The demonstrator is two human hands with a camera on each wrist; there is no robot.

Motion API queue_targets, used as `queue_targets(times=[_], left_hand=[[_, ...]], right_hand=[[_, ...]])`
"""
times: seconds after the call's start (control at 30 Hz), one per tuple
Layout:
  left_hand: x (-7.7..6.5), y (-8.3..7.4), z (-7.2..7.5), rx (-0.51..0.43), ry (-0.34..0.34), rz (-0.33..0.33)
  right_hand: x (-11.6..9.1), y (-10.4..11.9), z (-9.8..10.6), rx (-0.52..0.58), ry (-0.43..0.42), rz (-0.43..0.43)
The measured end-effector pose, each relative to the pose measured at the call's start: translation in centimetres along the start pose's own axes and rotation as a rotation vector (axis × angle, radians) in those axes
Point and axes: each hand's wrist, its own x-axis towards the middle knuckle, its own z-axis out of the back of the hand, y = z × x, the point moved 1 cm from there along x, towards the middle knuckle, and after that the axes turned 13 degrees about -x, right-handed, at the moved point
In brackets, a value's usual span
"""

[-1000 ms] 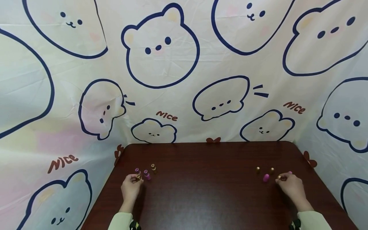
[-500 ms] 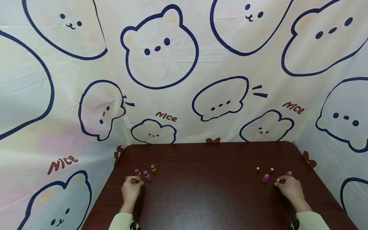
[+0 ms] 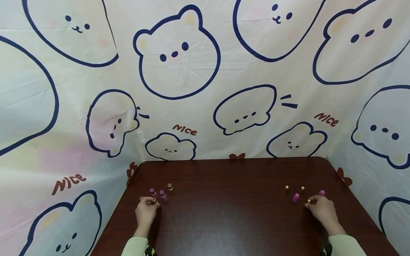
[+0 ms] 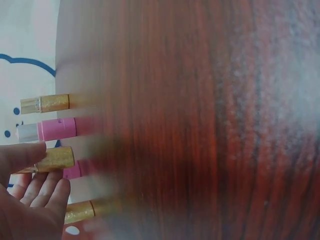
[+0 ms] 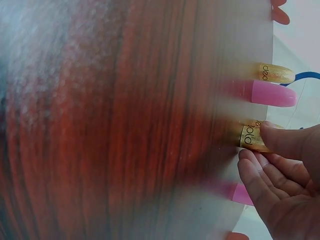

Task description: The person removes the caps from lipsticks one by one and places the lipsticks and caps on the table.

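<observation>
At the table's left, my left hand pinches a gold lipstick base between thumb and fingers. Beside it two pink lipstick bases and a gold base stand upright. The rim of another gold lipstick base peeks out behind the hand. On the right side, my right hand pinches a gold lipstick cap with printed letters, its rounded end partly hidden by the thumb. Around that hand stand two pink caps and two other gold caps.
The dark brown wooden table spans the space between the two groups. A pale cloth printed with bear outlines hangs behind the table and along both sides.
My right hand has shifted slightly left with the gold cap, uncovering more of a pink cap. My left hand has lowered slightly, and a gold base rim shows behind it.
</observation>
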Motion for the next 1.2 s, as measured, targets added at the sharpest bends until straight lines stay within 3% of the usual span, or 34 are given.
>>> queue_targets(times=[0.37, 1.2], left_hand=[[0.01, 0.42, -0.05, -0.004, 0.022, 0.024], [-0.18, 0.71, -0.21, -0.019, 0.047, 0.008]], right_hand=[[0.08, -0.05, -0.24, -0.005, 0.02, -0.006], [-0.04, 0.28, -0.08, -0.017, 0.028, -0.01]])
